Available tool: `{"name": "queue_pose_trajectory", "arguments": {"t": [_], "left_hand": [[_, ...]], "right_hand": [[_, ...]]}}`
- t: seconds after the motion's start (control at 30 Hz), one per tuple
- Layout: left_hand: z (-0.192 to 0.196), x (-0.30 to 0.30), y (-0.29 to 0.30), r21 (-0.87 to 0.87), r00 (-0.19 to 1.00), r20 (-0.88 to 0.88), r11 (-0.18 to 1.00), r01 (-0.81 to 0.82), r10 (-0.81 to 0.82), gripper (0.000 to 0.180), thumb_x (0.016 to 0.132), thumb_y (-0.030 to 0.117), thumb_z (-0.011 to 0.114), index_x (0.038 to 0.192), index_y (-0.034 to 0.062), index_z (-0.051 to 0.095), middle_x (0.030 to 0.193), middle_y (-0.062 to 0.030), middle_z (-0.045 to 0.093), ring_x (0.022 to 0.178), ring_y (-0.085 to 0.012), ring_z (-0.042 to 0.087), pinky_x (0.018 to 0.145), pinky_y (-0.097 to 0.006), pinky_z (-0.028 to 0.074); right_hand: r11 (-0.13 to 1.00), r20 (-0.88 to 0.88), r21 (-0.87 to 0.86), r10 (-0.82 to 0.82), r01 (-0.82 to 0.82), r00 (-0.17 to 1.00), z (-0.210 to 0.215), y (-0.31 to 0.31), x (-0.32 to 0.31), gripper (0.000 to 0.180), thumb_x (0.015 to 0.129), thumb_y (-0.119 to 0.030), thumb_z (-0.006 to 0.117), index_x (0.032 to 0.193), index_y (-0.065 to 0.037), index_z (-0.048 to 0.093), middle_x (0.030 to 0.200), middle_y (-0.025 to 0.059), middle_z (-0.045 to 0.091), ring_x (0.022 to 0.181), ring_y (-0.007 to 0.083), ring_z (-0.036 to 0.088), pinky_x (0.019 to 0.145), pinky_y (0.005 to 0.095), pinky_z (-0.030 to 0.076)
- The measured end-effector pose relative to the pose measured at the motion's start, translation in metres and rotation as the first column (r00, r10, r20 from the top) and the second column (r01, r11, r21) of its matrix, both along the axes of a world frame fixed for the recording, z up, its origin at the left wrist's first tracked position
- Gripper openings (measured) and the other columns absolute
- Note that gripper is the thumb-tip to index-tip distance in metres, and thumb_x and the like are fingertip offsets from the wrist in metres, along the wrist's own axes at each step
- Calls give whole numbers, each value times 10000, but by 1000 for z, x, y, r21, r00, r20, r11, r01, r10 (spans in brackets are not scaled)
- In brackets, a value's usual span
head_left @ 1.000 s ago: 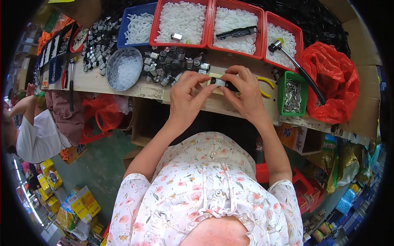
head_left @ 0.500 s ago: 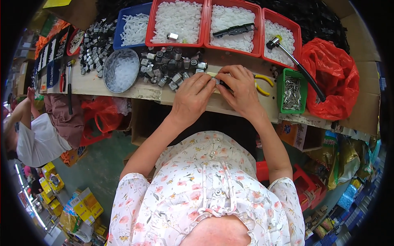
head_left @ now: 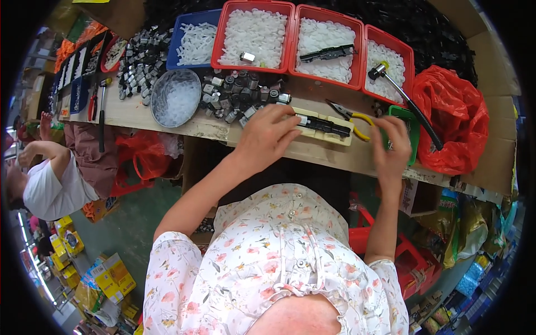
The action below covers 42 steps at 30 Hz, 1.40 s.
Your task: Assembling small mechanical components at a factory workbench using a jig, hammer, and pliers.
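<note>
My left hand [head_left: 266, 138] is closed on the left end of a long black plastic part [head_left: 326, 125], where a small silver motor [head_left: 303, 119] shows beside the fingertips. Beneath that part lies a cream-coloured fixture block [head_left: 339, 138] on the bench. My right hand [head_left: 393, 146] is off to the right with fingers apart, over the near-left side of a green bin [head_left: 413, 120], and it hides most of what the bin holds. Between the block and this hand rest pliers with yellow handles [head_left: 362, 118].
Red bins [head_left: 291, 40] of white plastic pieces line the back, beside a blue bin [head_left: 174, 42]. Loose motors [head_left: 226, 92] lie near a round metal bowl [head_left: 176, 97]. A small hammer [head_left: 407, 95] leans over the rightmost red bin, beside a red plastic bag [head_left: 460, 120]. Another person [head_left: 56, 178] sits at left.
My right hand has left the black part and moved right to the green bin, uncovering the part and fixture. My left hand stays at the left end. The view has shifted slightly.
</note>
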<state>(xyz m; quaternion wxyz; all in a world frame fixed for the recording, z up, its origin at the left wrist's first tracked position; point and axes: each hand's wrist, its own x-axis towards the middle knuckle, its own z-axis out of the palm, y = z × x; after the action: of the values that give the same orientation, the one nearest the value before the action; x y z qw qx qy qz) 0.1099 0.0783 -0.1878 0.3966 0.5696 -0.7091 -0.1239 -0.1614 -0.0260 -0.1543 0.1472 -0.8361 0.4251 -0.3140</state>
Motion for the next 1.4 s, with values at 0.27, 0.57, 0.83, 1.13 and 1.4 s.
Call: {"name": "queue_pose_trajectory", "arguments": {"t": [0.27, 0.57, 0.83, 1.13, 1.4], "left_hand": [[29, 88, -87, -180, 917, 254, 947, -268, 308, 172, 821, 65, 709, 985, 15, 716, 981, -155, 676, 916, -340, 650, 772, -388, 539], [16, 131, -131, -87, 827, 506, 969, -232, 243, 121, 779, 100, 726, 834, -8, 723, 885, -137, 658, 937, -330, 599, 832, -414, 493], [39, 115, -121, -6, 936, 93, 940, -341, 340, 232, 782, 209, 782, 745, -9, 713, 740, -102, 688, 675, -220, 643, 643, -348, 495], [42, 47, -68, 396, 303, -895, 895, 207, 326, 126, 862, 80, 757, 966, 31, 705, 852, -48, 711, 730, -114, 656, 677, -234, 527], [20, -19, -43, 250, -66, -945, 835, 491, 321, 165, 891, 57, 718, 1048, 29, 676, 922, -71, 700, 788, -164, 664, 712, -261, 540]], "right_hand": [[970, -254, -40, -242, 240, 936, -15, -19, -60, 122, 889, -49, 652, 980, 33, 652, 924, 174, 588, 890, 379, 607, 739, 452, 475], [977, -255, -15, -209, 212, 944, -13, -29, -57, 88, 868, -20, 647, 940, 32, 648, 887, 186, 591, 829, 384, 613, 714, 427, 471], [980, -260, 23, -185, 198, 948, -15, -42, -58, 88, 834, -29, 646, 896, 33, 640, 843, 182, 602, 774, 374, 619, 683, 419, 472], [940, 129, 297, -213, 167, 969, 2, -28, -46, 85, 824, -16, 644, 900, 22, 640, 770, 79, 614, 652, 163, 603, 627, 309, 469], [918, 399, 324, 88, -230, 913, 26, 1, 33, 130, 797, 54, 666, 922, 22, 668, 845, 54, 639, 739, 114, 593, 689, 243, 469]]}}
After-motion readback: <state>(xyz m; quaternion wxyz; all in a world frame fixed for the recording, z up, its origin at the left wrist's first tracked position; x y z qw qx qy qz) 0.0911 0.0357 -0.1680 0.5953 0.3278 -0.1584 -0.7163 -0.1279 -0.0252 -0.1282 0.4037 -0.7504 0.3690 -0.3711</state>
